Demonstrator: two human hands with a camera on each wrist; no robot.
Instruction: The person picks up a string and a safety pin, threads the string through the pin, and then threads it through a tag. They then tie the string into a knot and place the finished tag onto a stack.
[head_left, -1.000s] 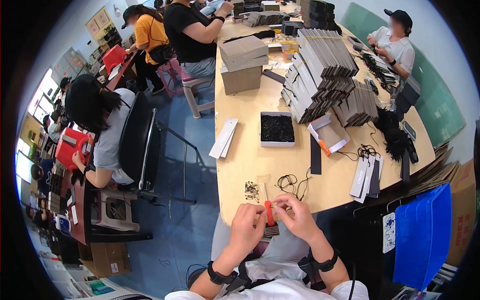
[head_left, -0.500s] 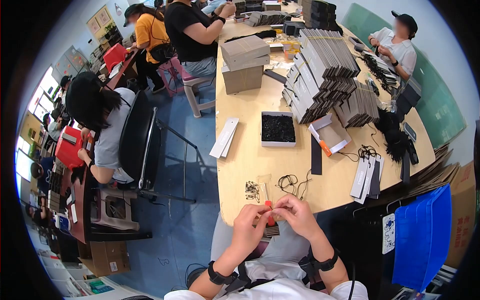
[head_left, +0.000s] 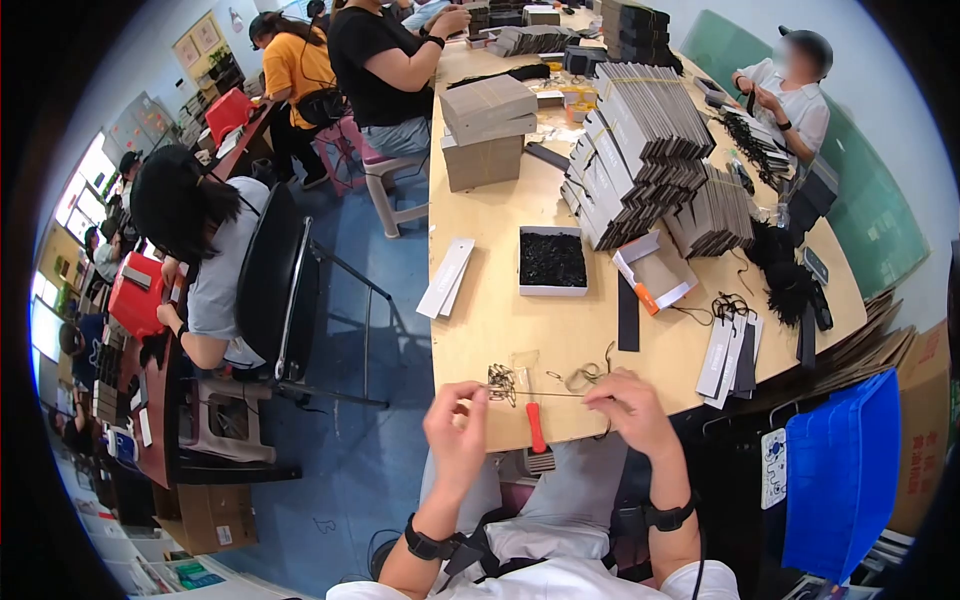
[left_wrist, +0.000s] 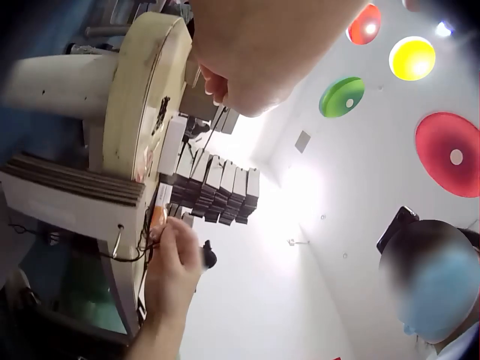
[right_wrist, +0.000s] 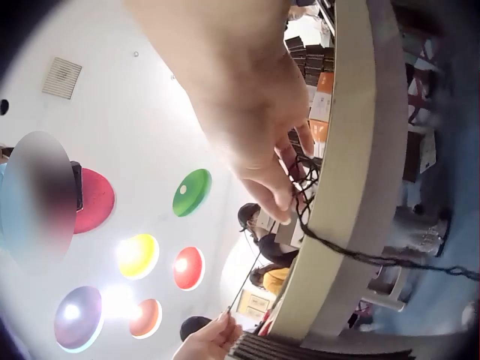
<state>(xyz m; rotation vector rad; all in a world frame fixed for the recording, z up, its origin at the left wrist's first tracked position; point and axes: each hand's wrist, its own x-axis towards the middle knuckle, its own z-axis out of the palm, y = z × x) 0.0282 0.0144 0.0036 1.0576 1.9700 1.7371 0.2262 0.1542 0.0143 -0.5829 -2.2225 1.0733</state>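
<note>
Thin cord (head_left: 535, 394) taut just above red tool (head_left: 537, 428), left hand (head_left: 455, 425) and right hand (head_left: 625, 408) pinching its 2 ends (fingers clenched)

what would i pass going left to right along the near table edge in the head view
left hand → small metal clips → red tool → right hand → hang tags → blue bin; a thin thread, pinched by both hands, spans the gap between them

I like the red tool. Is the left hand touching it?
Apart. The head view shows the left hand pinching a string, with bare table between it and the red tool.
</note>
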